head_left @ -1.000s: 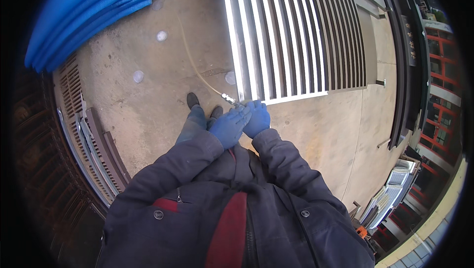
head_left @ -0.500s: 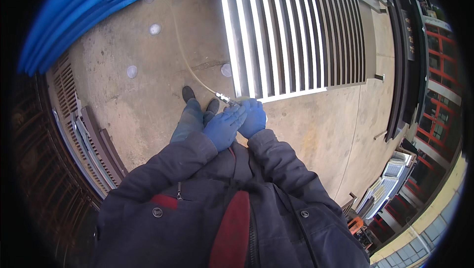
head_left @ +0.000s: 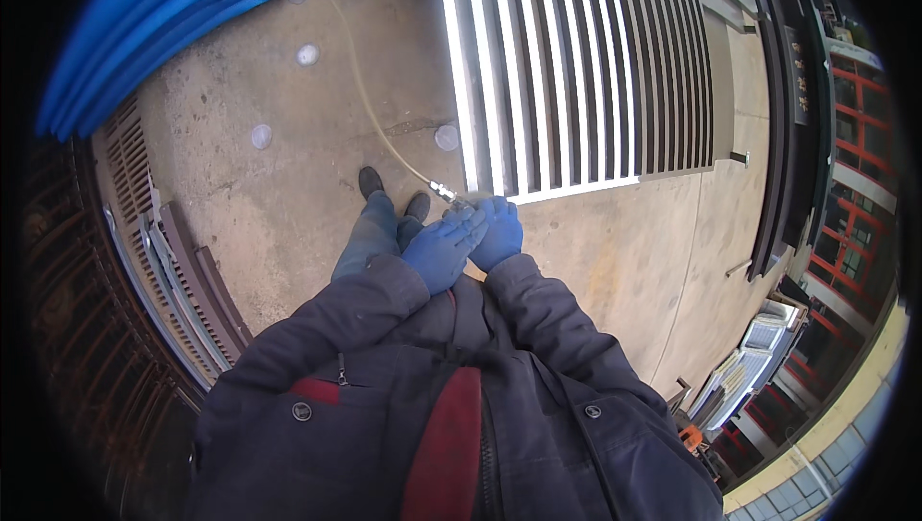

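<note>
Underfoot, a concrete floor fills most of the scene, pale and marked with a few round light spots. Far and to the right lies a large slatted panel, its dark and white bars running away from the person, with the near edge ending just beyond the hands. Far left, a stack of blue sheets curves along the rim. Along the left side sits a pile of brown louvred grilles, stacked flat on the floor. On the right, a dark frame stands beside the panel, and near right a group of small white slatted units rests close to a red structure.

Closer in, the person's dark jacket takes up the near middle, with a red strip down its front. Their legs and dark shoes show just past the hands.

A thin pale hose runs over the floor from far left toward the hands and ends in a small metal fitting, which lies at the fingertips, just near the panel's near left corner.

Both hands wear blue gloves and meet in front of the chest, touching one another. The left hand has its fingers pressed together and stretched toward the fitting. The right hand is curled, its fingers closed around the fitting's end; how tightly they pinch it I cannot tell.
</note>
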`<state>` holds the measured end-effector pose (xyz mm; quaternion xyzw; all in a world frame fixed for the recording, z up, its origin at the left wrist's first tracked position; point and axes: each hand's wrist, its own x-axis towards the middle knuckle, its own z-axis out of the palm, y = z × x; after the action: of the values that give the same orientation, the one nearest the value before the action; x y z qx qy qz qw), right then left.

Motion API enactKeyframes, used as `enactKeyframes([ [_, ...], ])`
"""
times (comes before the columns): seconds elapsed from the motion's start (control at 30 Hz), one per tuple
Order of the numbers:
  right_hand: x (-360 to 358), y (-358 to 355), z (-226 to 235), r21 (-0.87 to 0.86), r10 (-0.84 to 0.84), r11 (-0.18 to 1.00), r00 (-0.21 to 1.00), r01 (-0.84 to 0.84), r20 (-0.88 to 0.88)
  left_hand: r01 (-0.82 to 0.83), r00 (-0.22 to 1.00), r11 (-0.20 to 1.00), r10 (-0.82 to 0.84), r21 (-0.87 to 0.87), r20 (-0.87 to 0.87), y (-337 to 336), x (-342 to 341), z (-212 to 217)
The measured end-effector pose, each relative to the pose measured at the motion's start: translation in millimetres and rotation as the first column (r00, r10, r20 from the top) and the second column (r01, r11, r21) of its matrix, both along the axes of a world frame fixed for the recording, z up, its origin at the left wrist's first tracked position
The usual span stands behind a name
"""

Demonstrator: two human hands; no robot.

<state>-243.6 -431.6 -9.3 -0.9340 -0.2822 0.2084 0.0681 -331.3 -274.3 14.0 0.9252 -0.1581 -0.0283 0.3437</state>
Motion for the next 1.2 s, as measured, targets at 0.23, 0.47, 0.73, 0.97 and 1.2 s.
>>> enactKeyframes([
  [0.23,92,65,5,0.109,-0.116,0.988,0.988,0.106,0.097,-0.068,0.987,0.998,0.065,0.016,0.144,58,99,-19],
  [0.47,63,47,16,0.128,-0.021,0.992,0.994,0.007,0.109,-0.011,0.998,1.0,0.011,-0.01,0.061,44,67,-10],
  [0.73,-21,-23,-3,0.049,-0.167,0.985,0.986,0.167,-0.004,0.125,0.992,0.992,-0.125,-0.014,0.014,-5,0,-5],
  [0.97,8,7,-10,0.197,-0.275,0.944,0.961,0.264,0.03,0.075,0.997,0.997,-0.075,0.013,0.001,9,35,-10],
  [1.2,-15,5,13,0.064,-0.177,0.982,0.983,0.179,-0.04,0.128,0.988,0.992,-0.129,-0.014,-0.084,14,2,9],
])
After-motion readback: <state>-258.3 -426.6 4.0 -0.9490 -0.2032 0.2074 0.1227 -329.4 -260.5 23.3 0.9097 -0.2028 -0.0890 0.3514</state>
